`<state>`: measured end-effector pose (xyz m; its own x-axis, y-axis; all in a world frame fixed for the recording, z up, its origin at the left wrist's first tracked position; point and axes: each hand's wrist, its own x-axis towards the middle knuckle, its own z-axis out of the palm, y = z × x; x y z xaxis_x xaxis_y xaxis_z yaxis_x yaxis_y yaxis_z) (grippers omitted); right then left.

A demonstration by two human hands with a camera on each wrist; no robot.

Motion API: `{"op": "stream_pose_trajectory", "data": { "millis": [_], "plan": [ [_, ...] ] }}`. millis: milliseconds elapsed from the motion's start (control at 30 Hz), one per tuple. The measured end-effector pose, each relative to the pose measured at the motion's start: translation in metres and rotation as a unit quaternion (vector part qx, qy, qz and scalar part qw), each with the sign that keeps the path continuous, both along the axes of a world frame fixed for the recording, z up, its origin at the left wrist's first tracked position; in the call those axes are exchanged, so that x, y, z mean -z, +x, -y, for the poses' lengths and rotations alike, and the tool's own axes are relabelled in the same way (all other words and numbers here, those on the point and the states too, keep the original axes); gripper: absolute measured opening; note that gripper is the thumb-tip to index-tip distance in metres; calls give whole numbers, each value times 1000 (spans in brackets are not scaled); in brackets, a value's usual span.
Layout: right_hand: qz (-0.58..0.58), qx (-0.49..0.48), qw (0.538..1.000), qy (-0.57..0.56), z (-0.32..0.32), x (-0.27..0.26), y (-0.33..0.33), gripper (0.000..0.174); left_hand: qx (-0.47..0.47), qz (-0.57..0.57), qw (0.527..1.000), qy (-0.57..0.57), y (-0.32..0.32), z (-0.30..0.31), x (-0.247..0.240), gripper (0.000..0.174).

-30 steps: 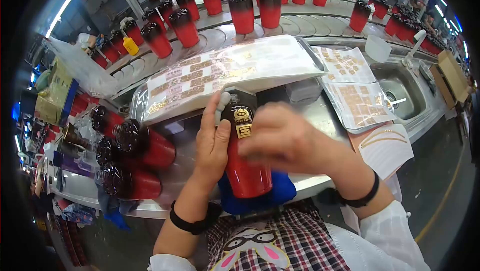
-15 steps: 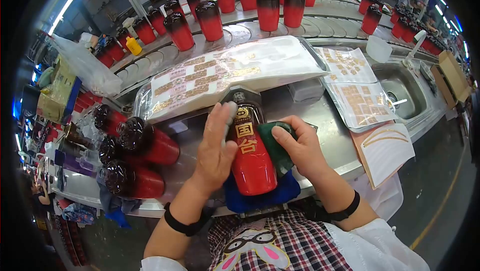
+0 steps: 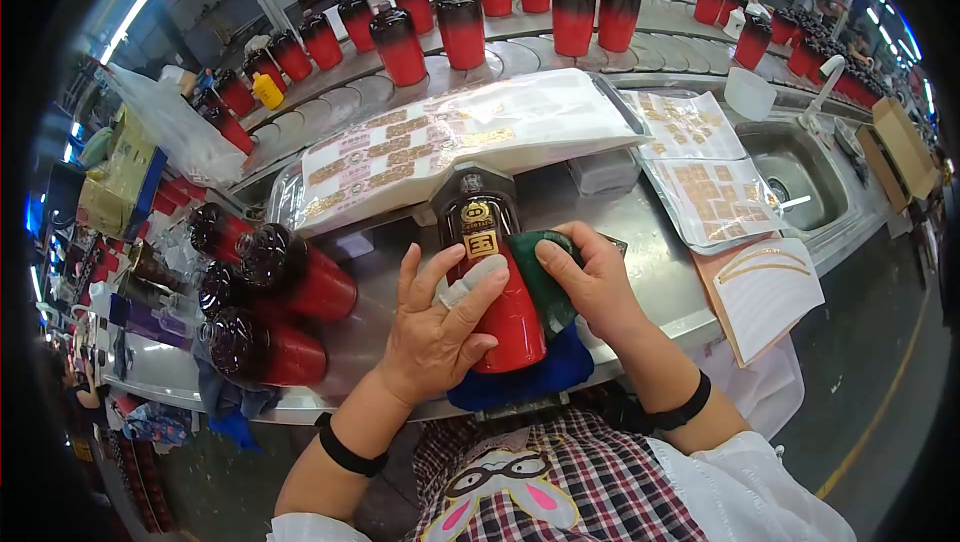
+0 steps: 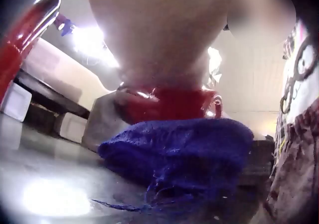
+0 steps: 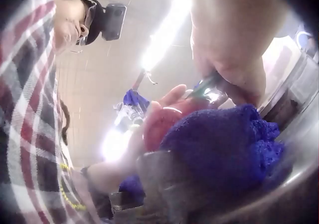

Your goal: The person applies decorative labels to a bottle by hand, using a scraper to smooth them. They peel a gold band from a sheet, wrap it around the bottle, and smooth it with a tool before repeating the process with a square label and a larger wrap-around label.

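Note:
In the head view a black-to-red bottle (image 3: 515,327) with gold characters lies on a blue cloth (image 3: 560,367), its neck away from the person. The left hand (image 3: 435,337), with pale covers on some fingertips, rests on the bottle's front, fingers spread and relaxed, over the area below the upper gold character. The right hand (image 3: 595,287) pinches a dark green cloth (image 3: 545,282) against the bottle's right side. In the left wrist view the blue cloth (image 4: 179,149) sits under the red bottle (image 4: 164,104); the right wrist view shows the bottle's red base (image 5: 162,126).
A tray of gold label sheets (image 3: 400,147) lies beyond the bottle, with more sheets (image 3: 715,202) at right beside a sink (image 3: 825,192). Several bottles (image 3: 310,277) lie at left. Behind, a conveyor (image 3: 520,47) carries upright bottles. A box (image 3: 900,157) stands far right.
The left hand has moved from the bottle's left side onto its front, covering the lower character. The right hand, blurred at first, now stays at the right side with the green cloth. Conveyor bottles have shifted.

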<state>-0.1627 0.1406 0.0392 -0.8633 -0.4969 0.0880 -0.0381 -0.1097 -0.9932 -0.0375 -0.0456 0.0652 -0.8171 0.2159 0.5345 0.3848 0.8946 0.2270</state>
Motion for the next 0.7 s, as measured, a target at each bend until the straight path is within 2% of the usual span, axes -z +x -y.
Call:
{"op": "stream_pose_trajectory", "data": {
  "millis": [67, 267, 400, 467, 533, 567, 700],
  "plan": [
    [-36, 10, 999, 28, -4, 3, -2, 25, -11, 5, 1000, 10, 6, -1, -1, 56],
    [0, -33, 999, -17, 2, -14, 7, 25, -73, 2, 993, 89, 13, -14, 6, 58],
    [-158, 43, 982, 97, -17, -18, -1, 25, -113, -25, 989, 90, 16, -19, 11, 59],
    [-172, 36, 977, 124, -41, -28, -4, 23, -113, -25, 987, 111, 18, -22, 14, 60],
    [-255, 49, 958, 125, -62, -31, -12, 29, -135, -33, 980, 139, 21, -27, 23, 61],
    [-342, 66, 931, 114, -75, -29, -21, 32, -151, -38, 976, 155, 22, -30, 27, 62],
    [-403, 104, 863, 287, -139, -51, -64, 38, -171, -36, 949, 263, 22, -31, 51, 64]
  ]
}}
